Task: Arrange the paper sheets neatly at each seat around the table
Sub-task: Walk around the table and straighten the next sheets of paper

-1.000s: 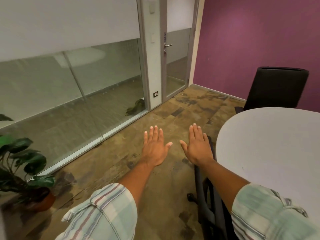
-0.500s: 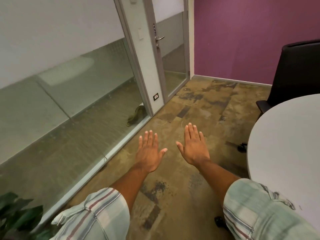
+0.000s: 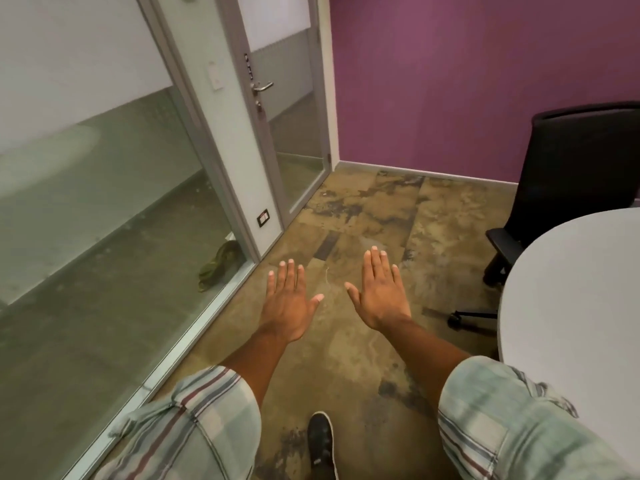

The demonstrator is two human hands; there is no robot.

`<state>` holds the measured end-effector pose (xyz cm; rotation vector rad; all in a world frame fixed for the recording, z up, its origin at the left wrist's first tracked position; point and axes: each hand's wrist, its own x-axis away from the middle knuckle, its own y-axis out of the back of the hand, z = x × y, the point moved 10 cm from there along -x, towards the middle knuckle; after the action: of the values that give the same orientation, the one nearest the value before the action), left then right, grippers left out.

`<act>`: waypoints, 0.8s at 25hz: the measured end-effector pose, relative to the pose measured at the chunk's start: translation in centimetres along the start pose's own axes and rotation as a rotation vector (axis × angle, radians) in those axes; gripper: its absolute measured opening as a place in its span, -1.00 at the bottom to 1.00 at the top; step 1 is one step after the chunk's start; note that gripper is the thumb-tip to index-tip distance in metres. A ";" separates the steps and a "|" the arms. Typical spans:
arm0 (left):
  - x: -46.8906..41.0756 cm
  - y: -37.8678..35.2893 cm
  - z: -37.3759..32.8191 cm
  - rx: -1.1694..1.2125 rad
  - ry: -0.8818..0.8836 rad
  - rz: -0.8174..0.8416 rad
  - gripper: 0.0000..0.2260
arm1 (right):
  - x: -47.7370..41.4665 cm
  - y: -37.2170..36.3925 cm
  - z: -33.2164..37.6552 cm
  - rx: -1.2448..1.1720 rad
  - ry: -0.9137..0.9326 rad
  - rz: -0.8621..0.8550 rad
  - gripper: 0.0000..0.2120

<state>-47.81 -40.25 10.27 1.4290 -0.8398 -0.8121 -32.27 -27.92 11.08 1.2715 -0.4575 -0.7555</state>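
My left hand (image 3: 290, 299) and my right hand (image 3: 381, 293) are stretched out flat in front of me, palms down, fingers apart, holding nothing. They hover over the brown floor, left of the round white table (image 3: 575, 299). The visible part of the tabletop is bare; no paper sheets are in view. A black office chair (image 3: 575, 174) stands at the table's far side against the purple wall.
A glass partition (image 3: 104, 237) runs along the left, with a glass door (image 3: 287, 133) at the far corner. A chair base with a castor (image 3: 464, 318) pokes out under the table edge. My dark shoe (image 3: 320, 441) is on the floor below.
The view has swung right and forward past the potted plant and near chair. Both hands stay flat and open. My shoe has come into view.
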 end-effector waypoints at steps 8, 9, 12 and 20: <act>-22.1 -1.5 0.0 0.041 -0.192 0.011 -0.23 | -18.3 -2.1 -3.3 0.040 -0.129 0.008 -0.18; -24.8 -1.5 -0.2 0.047 -0.203 0.029 -0.23 | -20.5 -2.2 -3.9 0.031 -0.141 0.018 -0.18; -32.9 -2.0 -1.5 0.043 -0.251 0.009 -0.23 | -27.0 -2.7 -6.9 0.054 -0.162 0.001 -0.18; -57.7 -4.2 -11.0 0.039 -0.354 -0.001 -0.22 | -45.6 -3.4 -23.5 0.037 -0.319 -0.035 -0.17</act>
<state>-66.42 15.43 6.09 1.3385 -1.1270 -1.0734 -48.08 20.77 6.18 1.1997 -0.7111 -0.9886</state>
